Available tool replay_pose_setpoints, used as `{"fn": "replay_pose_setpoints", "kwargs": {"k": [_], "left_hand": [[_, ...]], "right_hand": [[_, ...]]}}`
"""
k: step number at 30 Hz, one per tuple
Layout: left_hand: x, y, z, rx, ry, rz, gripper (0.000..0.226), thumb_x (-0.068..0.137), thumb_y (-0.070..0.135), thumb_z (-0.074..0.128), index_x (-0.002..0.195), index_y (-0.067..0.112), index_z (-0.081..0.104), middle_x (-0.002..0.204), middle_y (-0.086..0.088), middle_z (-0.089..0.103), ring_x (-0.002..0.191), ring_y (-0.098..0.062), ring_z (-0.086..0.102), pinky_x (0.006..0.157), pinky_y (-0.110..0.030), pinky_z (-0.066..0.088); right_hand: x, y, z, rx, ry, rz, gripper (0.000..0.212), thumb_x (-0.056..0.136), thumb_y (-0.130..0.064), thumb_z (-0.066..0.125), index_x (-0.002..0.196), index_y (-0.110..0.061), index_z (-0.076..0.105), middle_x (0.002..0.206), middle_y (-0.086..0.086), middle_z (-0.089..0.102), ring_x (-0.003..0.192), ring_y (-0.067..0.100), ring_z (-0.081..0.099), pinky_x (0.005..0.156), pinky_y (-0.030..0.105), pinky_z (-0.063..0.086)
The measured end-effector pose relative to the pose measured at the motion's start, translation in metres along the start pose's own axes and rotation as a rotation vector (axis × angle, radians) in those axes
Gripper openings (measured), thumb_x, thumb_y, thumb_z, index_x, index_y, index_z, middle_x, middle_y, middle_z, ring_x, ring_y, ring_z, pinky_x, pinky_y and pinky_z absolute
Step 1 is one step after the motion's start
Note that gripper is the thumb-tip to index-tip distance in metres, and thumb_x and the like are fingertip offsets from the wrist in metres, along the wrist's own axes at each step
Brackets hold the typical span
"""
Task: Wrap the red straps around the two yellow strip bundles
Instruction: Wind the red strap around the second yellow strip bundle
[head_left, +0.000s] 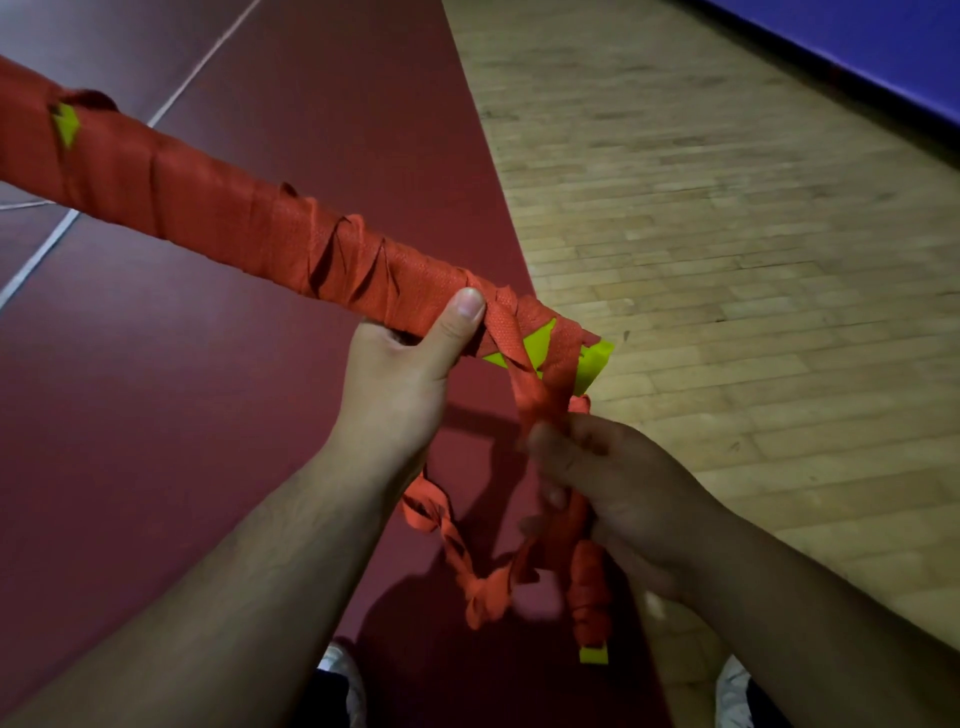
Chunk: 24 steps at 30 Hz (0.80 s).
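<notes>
A long bundle (218, 208) runs from the upper left down toward the middle of the view, held in the air above the floor. It is almost wholly covered by turns of red strap (537, 400). Yellow shows only through small gaps in the wrapping and at the bare end (595, 364), which points to the right.

The left hand (400, 384) grips the bundle from below, just short of that end. Its thumb (465, 312) is pressed on top of the red turns and its fingers are curled underneath, out of sight.

The right hand (613, 478) is lower and just right of the bundle's end (it is blurred, so the fingers are hard to make out). It is closed around the strap, which comes straight down to it from the last turns at the end.

Below both hands the loose strap hangs in a twisted loop (457, 551). Beside it, under the right hand, hangs a thicker red-wrapped length with a yellow tip (594, 656); whether this is a second bundle cannot be told.

Under everything lies a dark red mat (311, 104) crossed by white lines (171, 104). It meets a wooden floor (727, 208) on the right, with a blue wall (857, 36) at the far corner. Two shoes (340, 675) show at the bottom edge.
</notes>
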<state>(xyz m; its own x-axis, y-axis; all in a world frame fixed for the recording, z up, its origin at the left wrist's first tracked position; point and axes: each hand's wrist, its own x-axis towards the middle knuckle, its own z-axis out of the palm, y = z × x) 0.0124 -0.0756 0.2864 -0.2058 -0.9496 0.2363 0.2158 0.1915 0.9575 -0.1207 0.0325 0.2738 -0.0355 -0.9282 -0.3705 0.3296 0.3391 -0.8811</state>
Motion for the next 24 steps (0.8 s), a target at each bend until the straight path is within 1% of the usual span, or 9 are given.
{"fn": "replay_pose_setpoints", "kwargs": {"k": [2, 4, 7, 11, 14, 17, 19, 22, 24], "left_hand": [[0.001, 0.002, 0.001, -0.005, 0.001, 0.009, 0.023, 0.094, 0.015, 0.065, 0.073, 0.02, 0.059, 0.065, 0.016, 0.061, 0.063, 0.002, 0.055, 0.066, -0.019, 0.045], [0.001, 0.003, 0.001, -0.015, 0.01, 0.015, 0.024, 0.094, 0.014, 0.064, 0.071, 0.021, 0.059, 0.063, 0.016, 0.06, 0.062, 0.002, 0.055, 0.064, -0.017, 0.044], [0.001, 0.001, 0.001, -0.02, 0.015, 0.011, 0.018, 0.091, 0.02, 0.067, 0.073, 0.019, 0.063, 0.069, 0.012, 0.064, 0.067, -0.002, 0.058, 0.068, -0.022, 0.046], [0.001, 0.0, 0.002, -0.026, 0.01, 0.009, 0.025, 0.094, 0.018, 0.065, 0.069, 0.022, 0.064, 0.069, 0.014, 0.063, 0.067, -0.001, 0.058, 0.067, -0.021, 0.046], [0.001, 0.001, 0.001, -0.007, 0.021, 0.002, 0.022, 0.092, 0.02, 0.066, 0.07, 0.021, 0.063, 0.069, 0.014, 0.064, 0.068, -0.002, 0.059, 0.07, -0.024, 0.047], [0.001, 0.002, 0.001, -0.006, 0.021, 0.001, 0.022, 0.093, 0.019, 0.067, 0.071, 0.019, 0.063, 0.07, 0.012, 0.065, 0.069, -0.004, 0.06, 0.071, -0.025, 0.049], [0.001, 0.003, 0.002, -0.008, 0.026, 0.002, 0.028, 0.095, 0.015, 0.064, 0.068, 0.02, 0.06, 0.064, 0.016, 0.061, 0.064, 0.001, 0.057, 0.066, -0.018, 0.046], [0.002, 0.002, 0.0, -0.032, 0.021, -0.015, 0.017, 0.095, 0.019, 0.064, 0.079, 0.015, 0.066, 0.074, 0.007, 0.067, 0.073, -0.007, 0.063, 0.071, -0.026, 0.049], [0.002, 0.001, -0.001, -0.045, 0.039, -0.023, 0.017, 0.095, 0.021, 0.064, 0.079, 0.016, 0.067, 0.074, 0.007, 0.067, 0.071, -0.006, 0.062, 0.069, -0.025, 0.048]], "right_hand": [[-0.003, -0.004, -0.002, -0.098, 0.074, -0.08, 0.042, 0.07, -0.06, 0.078, 0.074, -0.018, 0.075, 0.067, 0.003, 0.063, 0.066, 0.02, 0.057, 0.077, 0.043, 0.047], [-0.004, -0.005, -0.005, -0.408, 0.139, -0.262, 0.035, 0.076, -0.046, 0.078, 0.072, -0.011, 0.073, 0.063, 0.004, 0.063, 0.064, 0.012, 0.057, 0.067, 0.033, 0.046], [-0.002, 0.003, -0.008, -0.807, 0.338, -0.545, 0.027, 0.077, -0.017, 0.083, 0.066, -0.014, 0.058, 0.057, 0.003, 0.053, 0.052, 0.009, 0.047, 0.051, 0.028, 0.038], [0.002, 0.011, -0.011, -0.898, 0.386, -0.788, 0.026, 0.076, -0.008, 0.066, 0.074, -0.022, 0.044, 0.067, -0.013, 0.042, 0.06, 0.005, 0.04, 0.053, 0.017, 0.032], [0.001, 0.009, -0.017, -1.164, 0.314, -0.973, 0.025, 0.077, -0.008, 0.059, 0.087, -0.028, 0.048, 0.088, -0.006, 0.054, 0.071, 0.016, 0.054, 0.056, 0.029, 0.044], [-0.004, 0.008, -0.014, -1.225, 0.187, -0.906, 0.013, 0.081, -0.035, 0.059, 0.092, -0.032, 0.052, 0.089, -0.011, 0.054, 0.072, 0.012, 0.055, 0.059, 0.029, 0.044], [-0.007, 0.009, -0.005, -0.871, 0.11, -0.68, 0.025, 0.083, -0.053, 0.055, 0.079, -0.029, 0.056, 0.075, -0.017, 0.05, 0.066, 0.003, 0.049, 0.059, 0.03, 0.039], [-0.005, 0.004, -0.004, -0.45, 0.196, -0.344, 0.07, 0.074, -0.071, 0.054, 0.071, -0.001, 0.061, 0.06, 0.016, 0.053, 0.06, 0.016, 0.048, 0.055, 0.046, 0.042], [-0.002, 0.002, -0.005, -0.384, 0.267, -0.297, 0.062, 0.064, -0.068, 0.067, 0.074, -0.007, 0.067, 0.07, 0.028, 0.062, 0.064, 0.022, 0.055, 0.063, 0.053, 0.051]]}}
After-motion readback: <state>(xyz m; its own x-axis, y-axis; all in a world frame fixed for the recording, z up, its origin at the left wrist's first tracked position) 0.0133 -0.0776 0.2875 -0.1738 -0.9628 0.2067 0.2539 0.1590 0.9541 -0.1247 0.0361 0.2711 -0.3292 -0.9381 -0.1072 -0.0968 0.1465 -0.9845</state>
